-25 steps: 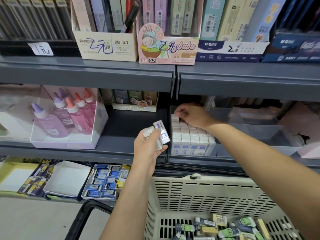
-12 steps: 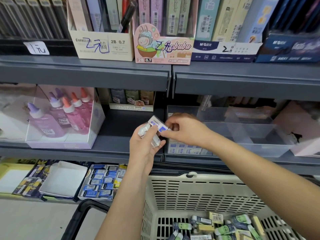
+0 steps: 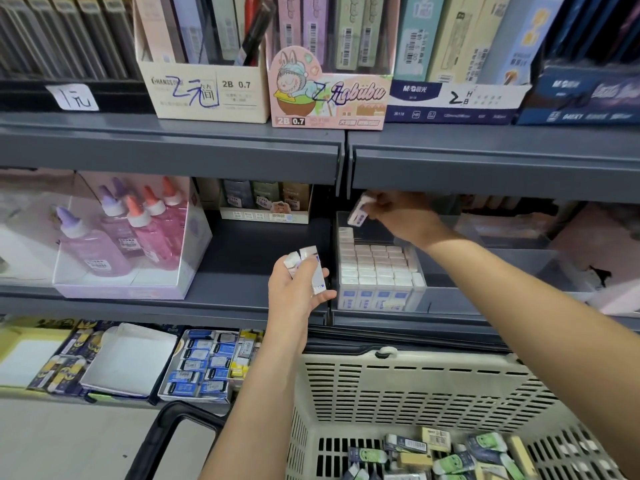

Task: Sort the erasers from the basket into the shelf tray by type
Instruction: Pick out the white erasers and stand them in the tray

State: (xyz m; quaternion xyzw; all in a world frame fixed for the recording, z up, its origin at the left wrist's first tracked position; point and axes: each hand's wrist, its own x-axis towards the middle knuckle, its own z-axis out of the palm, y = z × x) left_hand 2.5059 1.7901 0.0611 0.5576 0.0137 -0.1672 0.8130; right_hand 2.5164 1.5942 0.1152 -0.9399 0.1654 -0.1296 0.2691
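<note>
One white eraser (image 3: 358,212): being pinched by R hand (image 3: 401,220), hanging above back of clear shelf tray (image 3: 420,292).
L hand (image 3: 298,292): clutching bunch of white erasers (image 3: 308,266), just left of tray.
Tray rows (image 3: 377,268): standing packed, ctr-right of frame.
Basket (image 3: 415,365): sitting lower right, mixed erasers (image 3: 450,457) lying inside.

The shelves (image 3: 173,147) look like smooth, matt grey painted metal, and the shelf tray (image 3: 502,268) is clear glossy plastic packed with erasers (image 3: 374,268) showing matt white tops and blue printed sleeves, the same as the eraser (image 3: 358,213) pinched in the right hand (image 3: 401,220) and the loose erasers (image 3: 313,268) gripped in the left hand (image 3: 298,292). The basket (image 3: 415,386) is dull cream slotted plastic with a smooth black handle (image 3: 150,445). Up top, the 2 boxes (image 3: 204,95) marked 2B 0.7 are matt printed card.
</note>
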